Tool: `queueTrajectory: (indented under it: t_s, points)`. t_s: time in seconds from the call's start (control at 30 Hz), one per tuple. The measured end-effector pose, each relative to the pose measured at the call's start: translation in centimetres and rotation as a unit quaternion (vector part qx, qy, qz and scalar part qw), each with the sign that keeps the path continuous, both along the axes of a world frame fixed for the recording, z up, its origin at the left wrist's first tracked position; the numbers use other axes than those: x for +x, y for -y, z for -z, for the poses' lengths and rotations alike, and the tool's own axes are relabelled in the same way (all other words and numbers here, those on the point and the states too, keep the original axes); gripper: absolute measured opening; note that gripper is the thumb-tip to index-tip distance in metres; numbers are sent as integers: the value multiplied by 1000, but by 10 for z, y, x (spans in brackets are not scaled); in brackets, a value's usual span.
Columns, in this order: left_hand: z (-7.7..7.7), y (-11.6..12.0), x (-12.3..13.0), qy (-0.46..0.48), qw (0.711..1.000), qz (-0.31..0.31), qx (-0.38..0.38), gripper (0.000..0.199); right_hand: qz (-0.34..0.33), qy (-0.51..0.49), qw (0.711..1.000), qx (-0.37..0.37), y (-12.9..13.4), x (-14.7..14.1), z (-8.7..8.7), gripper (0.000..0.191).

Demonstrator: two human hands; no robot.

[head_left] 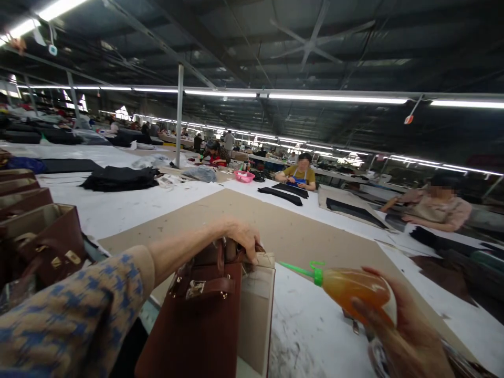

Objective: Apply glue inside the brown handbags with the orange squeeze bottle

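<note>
A brown handbag (200,325) with a beige lining and gold-coloured metal fittings stands at the table edge in front of me. My left hand (244,239) reaches over its top, with fingers bent and closed on the bag's upper edge; the fingertips are partly hidden. To the right of the bag, my right hand (409,320) is wrapped around a squeeze bottle (350,291) of amber liquid. The bottle lies tilted sideways, and its long green nozzle points left toward the bag's open side, apart from it.
Several more brown bags (51,247) stand in a row at the left. A large beige board (315,236) covers part of the white table (106,207). Black pieces (120,178) are stacked beyond. Co-workers sit across the table, one near a pink basket (244,176).
</note>
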State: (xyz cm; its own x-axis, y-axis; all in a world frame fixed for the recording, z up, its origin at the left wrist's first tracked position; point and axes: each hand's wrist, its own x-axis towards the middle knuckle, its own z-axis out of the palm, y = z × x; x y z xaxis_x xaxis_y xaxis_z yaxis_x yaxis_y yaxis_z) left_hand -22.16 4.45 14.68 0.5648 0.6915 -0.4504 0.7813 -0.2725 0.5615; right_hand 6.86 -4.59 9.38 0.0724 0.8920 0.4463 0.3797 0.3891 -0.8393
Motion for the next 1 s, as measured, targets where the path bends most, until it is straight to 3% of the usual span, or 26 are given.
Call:
queueTrajectory:
  t_s: [0.23, 0.47, 0.77, 1.0]
  points:
    - [10, 0, 1, -28, 999, -4, -21, 12, -9, 116, 992, 53, 3, -16, -1, 51]
    - [18, 0, -3, -32, 999, 5, -22, 12, -32, 109, 992, 53, -12, -10, 14, 52]
    - [20, -1, 1, -43, 999, 12, -9, 11, -20, 124, 991, 51, 6, -16, 13, 50]
    - [24, -1, 5, -29, 999, 32, -27, 13, -9, 114, 991, 71, -4, -8, 14, 48]
